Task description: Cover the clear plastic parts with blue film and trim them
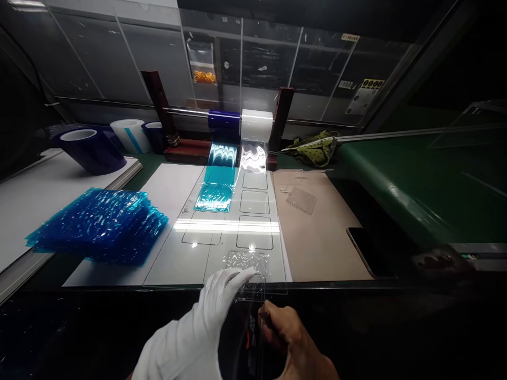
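Note:
My left hand, in a white glove, curls its thumb and fingers round the edge of a clear rectangular plate at the front edge of the table. My bare right hand pinches the plate's right side lower down. Just beyond the fingertips lies a wrinkled piece of clear film. Under it is a clear board marked with rounded rectangles. Blue film and clear film run down onto this board from a blue roll and a clear roll.
A stack of blue film-covered sheets stands left. Behind it are a large blue roll and a white roll. On the right, brown paper bears a small clear plate and a phone. A green surface lies farther right.

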A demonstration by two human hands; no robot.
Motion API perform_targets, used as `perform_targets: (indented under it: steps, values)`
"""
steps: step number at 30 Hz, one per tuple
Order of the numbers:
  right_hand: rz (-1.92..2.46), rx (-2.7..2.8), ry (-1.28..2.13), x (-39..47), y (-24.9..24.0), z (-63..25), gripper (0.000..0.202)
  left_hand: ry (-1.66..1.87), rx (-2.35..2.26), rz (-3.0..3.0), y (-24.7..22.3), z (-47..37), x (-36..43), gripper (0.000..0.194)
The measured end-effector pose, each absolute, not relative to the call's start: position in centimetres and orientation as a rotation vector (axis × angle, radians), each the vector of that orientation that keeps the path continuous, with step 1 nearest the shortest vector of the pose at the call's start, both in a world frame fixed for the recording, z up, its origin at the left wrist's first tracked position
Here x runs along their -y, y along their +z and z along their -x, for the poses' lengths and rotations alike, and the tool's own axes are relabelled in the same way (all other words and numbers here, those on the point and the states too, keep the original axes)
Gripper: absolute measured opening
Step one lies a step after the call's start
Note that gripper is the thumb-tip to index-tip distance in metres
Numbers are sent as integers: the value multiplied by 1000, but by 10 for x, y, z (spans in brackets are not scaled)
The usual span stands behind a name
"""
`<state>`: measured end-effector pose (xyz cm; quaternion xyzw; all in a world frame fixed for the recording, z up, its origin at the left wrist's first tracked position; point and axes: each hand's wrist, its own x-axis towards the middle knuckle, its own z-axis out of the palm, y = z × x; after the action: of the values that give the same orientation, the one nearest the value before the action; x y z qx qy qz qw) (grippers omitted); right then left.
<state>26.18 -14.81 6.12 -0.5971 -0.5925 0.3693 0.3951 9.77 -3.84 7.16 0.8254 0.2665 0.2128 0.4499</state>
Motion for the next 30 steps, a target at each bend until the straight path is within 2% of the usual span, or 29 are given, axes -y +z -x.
perform_targets:
  steps: [2,8,12,16,19,22,25,28,30]
  values:
    - [1567,1508,928,153,63,-263,59,522,-637,-2039,72,-103,38,56]
    - [1540,1472,900,154,65,-257,58,359,-534,-2125,88,-104,33,68]
    - [1492,1508,747,156,55,-265,63,362,-623,-2295,96,-110,39,89]
    - [1922,1415,339,137,42,-325,64,620,-1093,-2502,94,-118,54,101]
    - [2324,1485,47,106,28,-382,52,770,-1358,-2497,83,-104,57,106]
    - [2370,1520,-49,94,17,-399,42,750,-1358,-2102,66,-63,53,107]
    - [2228,1593,-37,122,2,-363,37,721,-1207,-1160,46,-11,53,104]
    - [1985,1858,420,159,-32,-305,27,845,-1107,-267,25,23,62,100]
    - [2068,1890,618,167,-62,-274,19,896,-1048,79,10,32,68,91]
